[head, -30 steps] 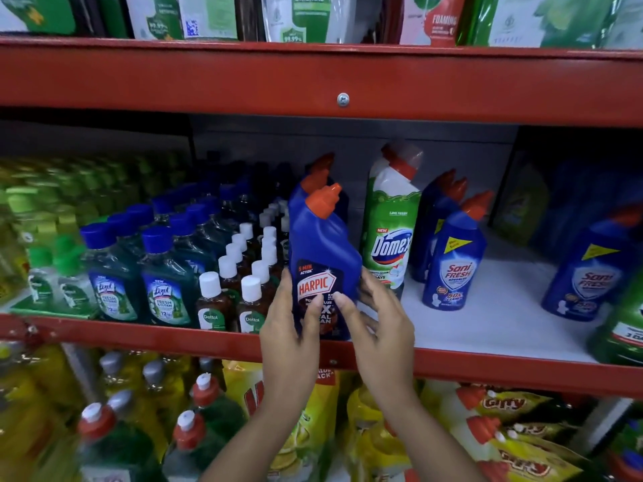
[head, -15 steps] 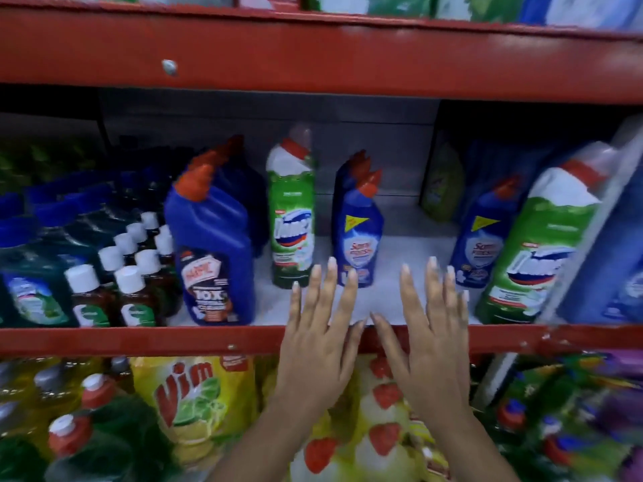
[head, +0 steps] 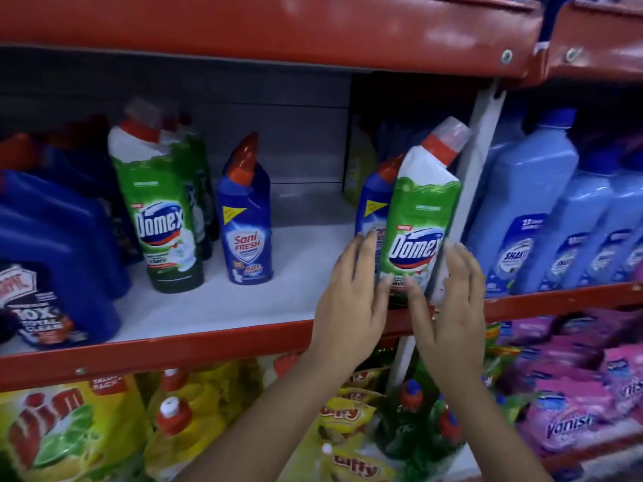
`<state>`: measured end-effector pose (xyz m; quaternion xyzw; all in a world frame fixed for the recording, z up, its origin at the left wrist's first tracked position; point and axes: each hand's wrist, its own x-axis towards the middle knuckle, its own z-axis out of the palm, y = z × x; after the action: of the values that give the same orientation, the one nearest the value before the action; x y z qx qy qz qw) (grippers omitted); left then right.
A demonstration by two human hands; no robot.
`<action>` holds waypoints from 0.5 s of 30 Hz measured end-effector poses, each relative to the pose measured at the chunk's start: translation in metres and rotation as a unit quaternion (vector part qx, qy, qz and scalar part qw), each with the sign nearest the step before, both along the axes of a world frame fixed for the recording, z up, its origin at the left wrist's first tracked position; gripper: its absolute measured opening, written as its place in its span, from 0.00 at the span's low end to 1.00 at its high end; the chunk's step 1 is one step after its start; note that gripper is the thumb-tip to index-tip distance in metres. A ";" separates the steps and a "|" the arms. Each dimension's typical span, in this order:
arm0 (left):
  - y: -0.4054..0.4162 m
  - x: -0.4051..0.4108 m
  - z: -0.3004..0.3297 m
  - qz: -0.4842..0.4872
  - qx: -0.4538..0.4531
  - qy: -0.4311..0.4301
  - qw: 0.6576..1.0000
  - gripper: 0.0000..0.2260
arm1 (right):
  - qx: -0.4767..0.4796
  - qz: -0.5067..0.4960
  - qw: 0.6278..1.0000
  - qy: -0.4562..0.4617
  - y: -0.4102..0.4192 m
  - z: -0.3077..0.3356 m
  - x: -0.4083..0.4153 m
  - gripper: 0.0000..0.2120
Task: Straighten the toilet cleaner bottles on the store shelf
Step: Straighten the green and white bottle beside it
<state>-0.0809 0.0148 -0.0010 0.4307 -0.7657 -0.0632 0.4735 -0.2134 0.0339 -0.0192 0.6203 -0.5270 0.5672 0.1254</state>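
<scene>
A green and white Domex bottle point(head: 421, 217) stands at the right end of the white shelf point(head: 208, 307), tilted right against the white upright post point(head: 480, 127). My left hand point(head: 351, 300) presses its left side and my right hand point(head: 449, 307) holds its lower right, so the bottle is clasped between them. A blue Sani Fresh bottle point(head: 372, 203) stands just behind it, partly hidden. Another Sani Fresh bottle point(head: 247, 234) stands mid-shelf, a second Domex bottle point(head: 156, 217) to its left, and large blue Harpic bottles point(head: 59, 255) at far left.
The red upper shelf rail point(head: 278, 29) hangs low overhead. Light blue bottles point(head: 529, 220) fill the bay right of the post. Below are yellow Vim pouches point(head: 69, 422) and pink Vanish packs point(head: 570, 412). Bare white shelf lies between the middle Sani Fresh and my hands.
The view swung right. My hands left the Harpic bottle, hovered open over the shelf edge, then moved right and closed around the right-hand Domex bottle.
</scene>
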 end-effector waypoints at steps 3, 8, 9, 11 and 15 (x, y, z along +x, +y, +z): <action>-0.011 -0.011 0.006 -0.034 0.053 0.092 0.994 0.23 | 0.030 0.065 0.991 -0.115 -0.005 0.009 -0.002 0.26; -0.017 -0.014 0.010 -0.054 0.078 0.175 0.980 0.18 | 0.041 0.122 0.966 -0.223 -0.008 0.019 0.000 0.16; -0.015 -0.015 0.011 -0.057 0.078 0.184 0.978 0.18 | 0.041 0.124 0.964 -0.231 -0.008 0.020 0.000 0.16; -0.014 -0.015 0.012 -0.059 0.075 0.194 0.976 0.17 | 0.040 0.121 0.962 -0.242 -0.008 0.020 0.000 0.17; -0.014 -0.008 0.010 -0.045 0.070 0.208 0.975 0.18 | 0.042 0.132 0.955 -0.262 -0.008 0.021 0.007 0.16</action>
<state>-0.0891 0.0012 0.0092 0.4052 -0.6627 -0.2266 0.5876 -0.2065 0.0263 0.0017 0.5185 -0.4777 0.6991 -0.1195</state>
